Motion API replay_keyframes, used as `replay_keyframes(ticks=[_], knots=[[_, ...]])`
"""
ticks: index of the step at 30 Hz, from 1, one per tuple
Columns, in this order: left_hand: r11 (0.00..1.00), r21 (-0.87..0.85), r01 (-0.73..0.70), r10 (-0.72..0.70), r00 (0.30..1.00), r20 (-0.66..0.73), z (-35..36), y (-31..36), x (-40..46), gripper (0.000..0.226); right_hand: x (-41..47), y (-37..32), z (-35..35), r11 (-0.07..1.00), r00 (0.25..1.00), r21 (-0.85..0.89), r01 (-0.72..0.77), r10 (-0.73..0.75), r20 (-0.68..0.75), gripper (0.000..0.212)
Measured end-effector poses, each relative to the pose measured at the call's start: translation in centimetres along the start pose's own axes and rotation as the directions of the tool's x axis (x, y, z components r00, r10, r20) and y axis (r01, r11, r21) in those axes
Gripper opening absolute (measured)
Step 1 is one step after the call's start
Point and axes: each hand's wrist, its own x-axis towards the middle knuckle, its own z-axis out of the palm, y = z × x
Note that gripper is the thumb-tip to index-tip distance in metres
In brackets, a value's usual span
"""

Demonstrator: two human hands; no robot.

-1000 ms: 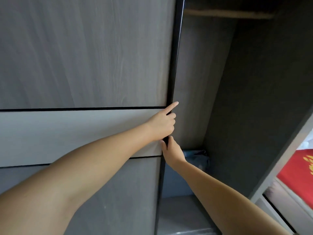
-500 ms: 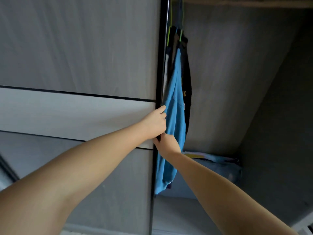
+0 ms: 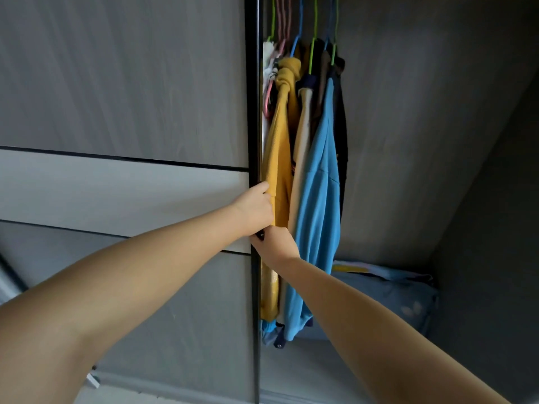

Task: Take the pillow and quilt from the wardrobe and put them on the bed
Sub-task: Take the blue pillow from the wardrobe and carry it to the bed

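The grey wardrobe sliding door (image 3: 125, 176) fills the left half of the view, its black edge running down the middle. My left hand (image 3: 255, 209) grips that edge from the front. Just below it, my right hand (image 3: 275, 244) holds the same edge from the inside. Low in the open wardrobe lies folded pale blue bedding (image 3: 388, 295) with a faint print, a striped layer on top; whether it is the pillow or the quilt I cannot tell.
Several garments hang on coloured hangers right behind the door edge: a yellow top (image 3: 280, 158), a beige one, a blue shirt (image 3: 319, 205) and a dark one. The wardrobe's dark right wall (image 3: 490, 199) bounds the opening. The back panel is bare to the right of the clothes.
The door has slid left with both hands on its edge, uncovering more hanging clothes and more of the blue bedding.
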Motion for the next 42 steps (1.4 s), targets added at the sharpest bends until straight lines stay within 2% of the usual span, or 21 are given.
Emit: replay_keyframes(ticks=[3,5,8,12,14,17,20,23,28,33,39,42], knots=[[0.982,-0.184,-0.051,0.04,0.997,-0.062,-1.4,0.6,1.6,0.022,-0.5,1.8,-1.9,0.981,0.997,-0.189,0.038,-0.049,-0.051,0.039],[0.953,-0.284,-0.106,0.053,0.981,-0.188,-3.2,1.4,3.3,0.022,-0.9,4.1,-4.4,0.951,0.992,-0.309,0.023,-0.059,-0.11,0.038],[0.881,-0.449,-0.15,-0.013,0.94,-0.341,-5.6,3.3,6.6,0.02,-2.0,8.8,-8.9,0.884,0.98,-0.462,-0.074,-0.021,-0.197,0.037],[0.788,-0.586,-0.189,-0.048,0.93,-0.365,-7.7,7.6,11.0,0.019,-5.3,16.1,-13.5,0.823,0.948,-0.501,-0.269,0.135,-0.288,0.027],[0.751,-0.622,-0.223,-0.008,0.938,-0.347,-7.9,10.7,12.6,0.02,-7.5,19.9,-14.8,0.788,0.921,-0.491,-0.371,0.247,-0.3,0.031],[0.723,-0.633,-0.275,0.084,0.945,-0.316,-7.4,15.6,14.7,0.023,-10.6,25.1,-14.9,0.704,0.883,-0.535,-0.468,0.393,-0.256,0.048],[0.679,-0.676,-0.287,0.149,0.955,-0.256,-6.5,20.1,17.0,0.025,-12.5,29.7,-13.6,0.649,0.856,-0.573,-0.501,0.471,-0.215,0.057],[0.62,-0.742,-0.253,0.181,0.967,-0.179,-5.5,23.6,20.2,0.031,-12.1,33.5,-12.0,0.654,0.848,-0.58,-0.485,0.513,-0.13,0.062],[0.508,-0.857,-0.088,0.223,0.974,0.032,-3.2,28.5,28.2,0.044,-7.4,40.0,-10.8,0.719,0.852,-0.558,-0.414,0.522,0.042,0.063],[0.4,-0.913,0.075,0.195,0.967,0.165,0.0,32.4,37.0,0.047,-0.8,48.8,-10.0,0.739,0.853,-0.617,-0.272,0.482,0.201,0.062],[0.446,-0.888,0.116,0.185,0.958,0.218,6.0,38.8,44.3,0.055,6.1,59.7,-5.1,0.742,0.82,-0.639,-0.203,0.485,0.302,0.065],[0.473,-0.87,0.143,0.145,0.961,0.237,10.1,41.5,47.5,0.06,9.3,64.0,-1.8,0.755,0.823,-0.62,-0.214,0.481,0.301,0.069]])
